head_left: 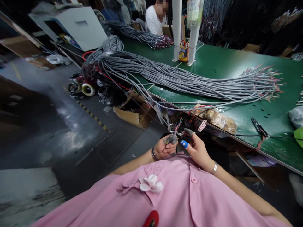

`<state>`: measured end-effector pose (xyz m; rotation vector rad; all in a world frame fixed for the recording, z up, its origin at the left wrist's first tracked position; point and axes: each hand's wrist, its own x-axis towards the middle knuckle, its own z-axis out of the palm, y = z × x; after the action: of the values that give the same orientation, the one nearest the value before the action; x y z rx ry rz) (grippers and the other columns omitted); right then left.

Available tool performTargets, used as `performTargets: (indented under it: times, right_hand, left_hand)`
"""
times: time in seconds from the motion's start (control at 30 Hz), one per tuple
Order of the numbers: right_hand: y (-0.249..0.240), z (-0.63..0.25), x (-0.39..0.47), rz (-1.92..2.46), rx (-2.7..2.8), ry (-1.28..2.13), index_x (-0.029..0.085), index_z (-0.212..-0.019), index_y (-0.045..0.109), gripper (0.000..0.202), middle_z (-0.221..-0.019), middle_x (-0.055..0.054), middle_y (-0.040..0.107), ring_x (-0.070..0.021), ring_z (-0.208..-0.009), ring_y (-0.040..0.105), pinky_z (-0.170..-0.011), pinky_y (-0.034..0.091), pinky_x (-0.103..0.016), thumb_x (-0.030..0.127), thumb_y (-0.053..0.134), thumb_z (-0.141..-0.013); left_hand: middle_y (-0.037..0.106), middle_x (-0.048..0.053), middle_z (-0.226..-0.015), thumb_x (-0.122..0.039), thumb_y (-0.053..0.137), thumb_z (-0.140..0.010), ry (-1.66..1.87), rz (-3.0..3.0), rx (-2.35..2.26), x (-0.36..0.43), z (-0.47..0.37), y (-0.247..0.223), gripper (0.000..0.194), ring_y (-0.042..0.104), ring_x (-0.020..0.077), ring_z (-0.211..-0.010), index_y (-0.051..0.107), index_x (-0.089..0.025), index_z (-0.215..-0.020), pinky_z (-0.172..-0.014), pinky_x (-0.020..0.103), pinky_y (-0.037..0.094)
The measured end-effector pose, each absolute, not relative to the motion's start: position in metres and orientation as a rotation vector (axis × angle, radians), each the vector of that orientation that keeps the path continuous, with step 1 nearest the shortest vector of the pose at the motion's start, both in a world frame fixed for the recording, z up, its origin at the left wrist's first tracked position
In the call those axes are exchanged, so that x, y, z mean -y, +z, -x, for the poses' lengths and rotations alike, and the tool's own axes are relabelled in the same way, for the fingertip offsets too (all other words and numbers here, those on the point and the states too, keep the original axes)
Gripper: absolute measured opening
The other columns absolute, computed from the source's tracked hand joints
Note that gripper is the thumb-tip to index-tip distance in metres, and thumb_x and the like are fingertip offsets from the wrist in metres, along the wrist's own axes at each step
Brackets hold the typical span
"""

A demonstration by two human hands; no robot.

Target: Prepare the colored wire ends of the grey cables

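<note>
My left hand [163, 147] is closed around the end of a grey cable [174, 138] in front of my chest. Thin coloured wires [180, 122], among them red, green and blue, fan out above its fingers, with fine pale strands beside them. Just to the right, my right hand [198, 150] has thumb and index finger spread apart. Its index fingertip is close to the strands; whether it touches them I cannot tell. A blue cover sits on that thumb, and grey covers are on fingers of both hands.
A long bundle of grey cables [165, 74] lies across the green table [220, 64]. Pliers [259, 127] rest near its front edge, right of a taped block [219, 119] and a pink clip [202, 125]. A cardboard box [132, 112] stands below. Another person [152, 20] sits behind.
</note>
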<state>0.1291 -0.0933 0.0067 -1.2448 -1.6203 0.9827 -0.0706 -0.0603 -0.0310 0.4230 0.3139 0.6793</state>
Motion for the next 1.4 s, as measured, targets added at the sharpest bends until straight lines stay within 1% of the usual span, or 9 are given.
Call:
performTargets:
  times: [0.13,0.27,0.33,0.47,0.6,0.73,0.9,1.13,1.4]
  right_hand:
    - [0.010,-0.127,0.092,1.170,1.653,1.106,0.022,-0.144,0.047,0.067,-0.081,-0.003,0.065,-0.0132,-0.056,0.048,-0.054,0.046,-0.027,0.038,0.071,-0.084]
    - [0.020,-0.127,0.088,0.970,1.754,1.062,0.020,-0.111,0.068,0.028,-0.094,-0.007,0.067,-0.0186,-0.081,0.060,-0.075,0.051,-0.032,0.039,0.060,-0.093]
    - [0.027,-0.134,0.085,0.865,1.844,1.044,0.020,-0.094,0.070,0.025,-0.094,-0.008,0.067,-0.0196,-0.087,0.061,-0.080,0.051,-0.034,0.038,0.054,-0.096]
    - [0.028,-0.171,0.085,0.828,2.004,1.188,0.019,-0.086,0.071,0.030,-0.087,-0.007,0.067,-0.0178,-0.079,0.061,-0.074,0.050,-0.031,0.038,0.051,-0.097]
    - [0.007,-0.214,0.098,1.225,1.750,1.129,0.019,-0.080,0.071,0.031,-0.074,-0.004,0.065,-0.0172,-0.069,0.056,-0.067,0.048,-0.030,0.045,0.059,-0.092]
    - [0.006,-0.218,0.117,1.277,1.519,1.218,0.019,-0.085,0.072,0.032,-0.074,-0.005,0.067,-0.0183,-0.068,0.058,-0.066,0.049,-0.031,0.047,0.060,-0.091]
    - [0.041,-0.181,0.123,1.131,1.698,1.158,0.022,-0.104,0.070,0.021,-0.090,-0.006,0.068,-0.0186,-0.073,0.059,-0.067,0.050,-0.030,0.037,0.062,-0.091]
    - [0.042,-0.141,0.109,1.157,1.684,0.931,0.023,-0.132,0.057,0.042,-0.085,-0.004,0.063,-0.0145,-0.060,0.049,-0.059,0.045,-0.029,0.035,0.059,-0.092]
    - [0.016,-0.140,0.106,1.024,1.421,1.231,0.024,-0.120,0.054,0.032,-0.096,-0.006,0.069,-0.0180,-0.079,0.065,-0.070,0.053,-0.030,0.035,0.061,-0.092]
  left_hand:
    - [0.032,-0.009,-0.044,-0.033,0.068,-0.083,0.592,-0.508,-0.376,0.065,0.069,-0.031,0.021,0.021,0.0015,-0.029,0.062,-0.013,-0.082,-0.034,0.016,0.016]
    - [0.039,-0.007,-0.045,-0.030,0.073,-0.079,0.536,-0.567,-0.428,0.069,0.067,-0.031,0.021,0.021,0.0011,-0.030,0.063,-0.013,-0.087,-0.032,0.014,0.013]
    - [0.040,-0.007,-0.044,-0.029,0.074,-0.077,0.516,-0.585,-0.414,0.069,0.068,-0.034,0.021,0.021,0.0011,-0.029,0.064,-0.013,-0.085,-0.031,0.014,0.013]
    - [0.027,-0.009,-0.034,-0.036,0.069,-0.078,0.572,-0.541,-0.314,0.064,0.077,-0.039,0.028,0.015,0.0024,-0.024,0.059,-0.014,-0.066,-0.028,0.016,0.012]
    - [0.020,-0.011,-0.034,-0.041,0.070,-0.075,0.758,-0.485,-0.246,0.050,0.091,-0.037,0.037,0.008,0.0004,-0.024,0.052,-0.015,-0.057,-0.029,0.017,0.014]
    - [0.023,-0.010,-0.039,-0.037,0.070,-0.076,0.810,-0.499,-0.318,0.042,0.096,-0.032,0.030,0.014,0.0004,-0.027,0.055,-0.014,-0.064,-0.034,0.017,0.019]
    - [0.024,-0.009,-0.040,-0.041,0.066,-0.080,0.759,-0.559,-0.377,0.044,0.081,-0.032,0.033,0.016,0.0015,-0.027,0.055,-0.014,-0.065,-0.034,0.018,0.019]
    - [0.032,-0.008,-0.039,-0.041,0.075,-0.072,0.652,-0.676,-0.430,0.049,0.065,-0.033,0.033,0.021,0.0023,-0.030,0.058,-0.013,-0.069,-0.034,0.017,0.018]
    - [0.046,-0.004,-0.046,-0.059,0.082,-0.059,0.502,-0.916,-0.584,0.040,0.063,-0.035,0.052,0.025,0.0010,-0.031,0.061,-0.012,-0.067,-0.030,0.016,0.012]
